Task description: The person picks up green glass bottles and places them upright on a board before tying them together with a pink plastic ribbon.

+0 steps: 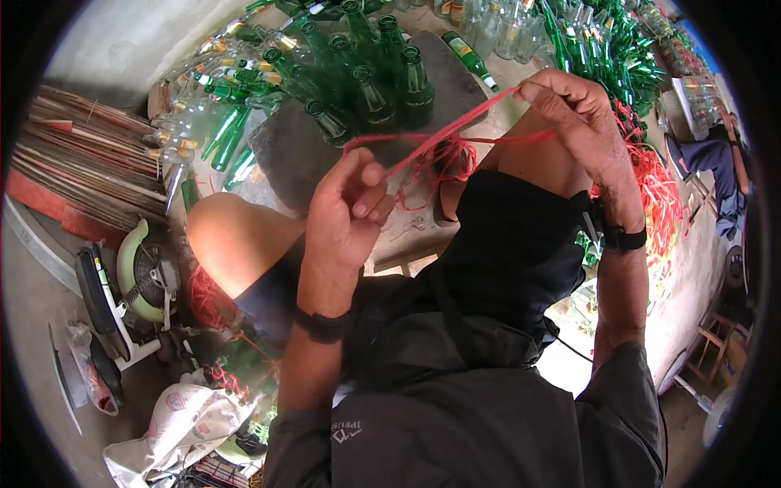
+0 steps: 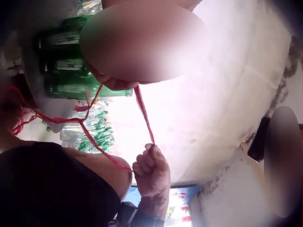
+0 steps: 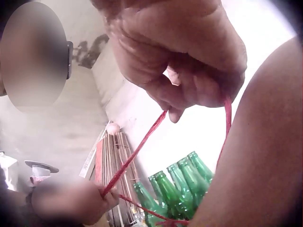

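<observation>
A length of red plastic string (image 1: 464, 119) stretches between both hands in the head view. My left hand (image 1: 350, 203) holds one end with curled fingers, in front of the knees. Higher and to the right, my right hand (image 1: 573, 114) pinches the other end between thumb and fingers; a second strand of string (image 3: 228, 120) hangs from its palm side. Loose tangled string (image 1: 455, 159) dangles between the knees. Just beyond the hands, a cluster of upright green glass bottles (image 1: 416, 89) stands on a dark round slab (image 1: 281, 159).
Many more bottles (image 1: 232, 134) lie on the floor at the back left, others (image 1: 602, 45) at the back right. A heap of red string (image 1: 655, 187) is beside the right leg. Stacked wooden strips (image 1: 89, 154) and a small wheeled machine (image 1: 146, 281) are on the left.
</observation>
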A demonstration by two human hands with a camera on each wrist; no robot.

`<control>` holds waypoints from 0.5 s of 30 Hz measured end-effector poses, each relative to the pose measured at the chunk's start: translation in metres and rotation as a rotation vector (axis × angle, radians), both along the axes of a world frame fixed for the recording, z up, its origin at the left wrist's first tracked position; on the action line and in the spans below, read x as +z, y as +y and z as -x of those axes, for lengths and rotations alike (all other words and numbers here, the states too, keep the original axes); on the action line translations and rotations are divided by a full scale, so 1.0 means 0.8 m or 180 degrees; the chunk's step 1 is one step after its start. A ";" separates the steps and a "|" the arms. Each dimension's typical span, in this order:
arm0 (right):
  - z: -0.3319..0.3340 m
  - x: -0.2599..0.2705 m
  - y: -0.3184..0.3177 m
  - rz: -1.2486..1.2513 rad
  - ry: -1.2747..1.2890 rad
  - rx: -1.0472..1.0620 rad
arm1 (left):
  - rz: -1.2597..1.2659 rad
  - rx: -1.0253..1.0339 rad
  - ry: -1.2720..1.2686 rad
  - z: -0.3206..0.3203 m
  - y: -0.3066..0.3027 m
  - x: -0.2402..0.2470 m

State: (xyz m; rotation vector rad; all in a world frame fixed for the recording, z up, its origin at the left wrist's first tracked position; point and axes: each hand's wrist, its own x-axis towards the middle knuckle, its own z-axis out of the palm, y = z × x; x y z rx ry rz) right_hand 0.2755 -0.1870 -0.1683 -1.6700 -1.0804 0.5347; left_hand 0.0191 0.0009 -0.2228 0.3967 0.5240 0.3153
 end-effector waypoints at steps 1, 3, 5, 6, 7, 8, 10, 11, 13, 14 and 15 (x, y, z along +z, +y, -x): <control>-0.007 -0.002 -0.002 0.0013 -0.0126 -0.0135 | 0.0091 0.0021 0.0023 0.004 0.001 -0.005; -0.021 -0.004 -0.005 0.0001 -0.0331 -0.0308 | 0.0112 0.0006 0.0076 0.011 0.002 -0.011; -0.040 -0.012 -0.009 -0.0013 -0.0514 -0.0381 | 0.0138 -0.0013 0.0131 0.015 0.001 -0.014; -0.046 -0.014 -0.010 -0.0024 -0.0696 -0.0459 | 0.0101 0.0000 0.0190 0.016 0.001 -0.015; -0.051 -0.014 -0.011 -0.0024 -0.0701 -0.0455 | 0.0063 0.0014 0.0248 0.016 0.000 -0.015; -0.055 -0.013 -0.011 0.0031 -0.0832 -0.0598 | 0.0064 0.0018 0.0244 0.017 0.000 -0.015; -0.060 -0.009 -0.013 0.0085 -0.0969 -0.0734 | 0.0019 -0.0048 0.0293 0.018 0.000 -0.015; -0.063 -0.006 -0.014 0.0088 -0.1055 -0.0840 | 0.0022 -0.0038 0.0290 0.019 0.000 -0.015; -0.073 -0.001 -0.021 0.0157 -0.1127 -0.0994 | -0.0253 -0.0005 0.0360 0.018 0.000 -0.014; -0.085 -0.001 -0.027 0.0157 -0.1130 -0.0988 | -0.0251 0.0000 0.0356 0.018 0.001 -0.014; -0.095 0.000 -0.031 0.0053 -0.1280 -0.0964 | -0.0311 0.0004 0.0365 0.018 0.002 -0.013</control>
